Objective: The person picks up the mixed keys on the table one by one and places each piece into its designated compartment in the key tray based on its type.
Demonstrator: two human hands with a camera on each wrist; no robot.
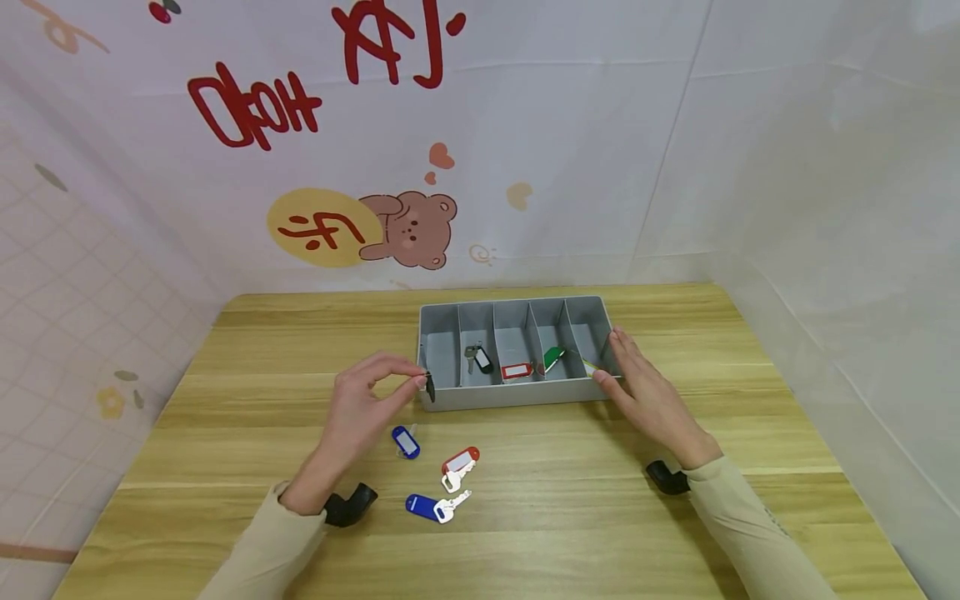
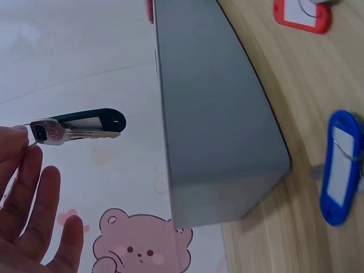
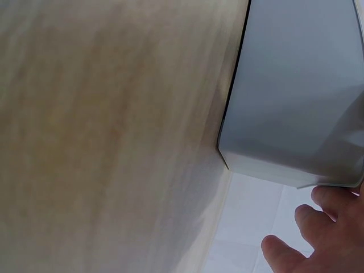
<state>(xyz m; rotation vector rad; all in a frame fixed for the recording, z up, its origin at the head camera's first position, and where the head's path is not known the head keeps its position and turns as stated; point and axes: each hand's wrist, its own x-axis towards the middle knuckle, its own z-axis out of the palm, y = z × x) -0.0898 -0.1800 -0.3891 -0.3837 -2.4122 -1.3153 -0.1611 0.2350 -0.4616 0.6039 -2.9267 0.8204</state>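
My left hand [image 1: 369, 408] pinches the ring of a key with a black tag [image 1: 431, 387] at the front left corner of the grey divided tray [image 1: 510, 397]. In the left wrist view the key [image 2: 54, 132] and its black tag [image 2: 116, 120] hang from thumb and finger, beside the tray wall. My right hand [image 1: 651, 400] rests on the tray's right end, fingers fairly straight. Inside the tray are a key with a black tag [image 1: 483, 360], a red tag [image 1: 517, 371], a green tag [image 1: 553, 358] and, partly behind the right thumb, a yellowish tag [image 1: 590, 366].
On the wooden table [image 1: 570, 517], in front of the tray, lie a blue tag [image 1: 406, 442], a red tag [image 1: 460, 459] with a key [image 1: 457, 477], and another blue tag [image 1: 422, 506] with a key [image 1: 452, 507]. A printed cloth [image 1: 570, 167] stands behind.
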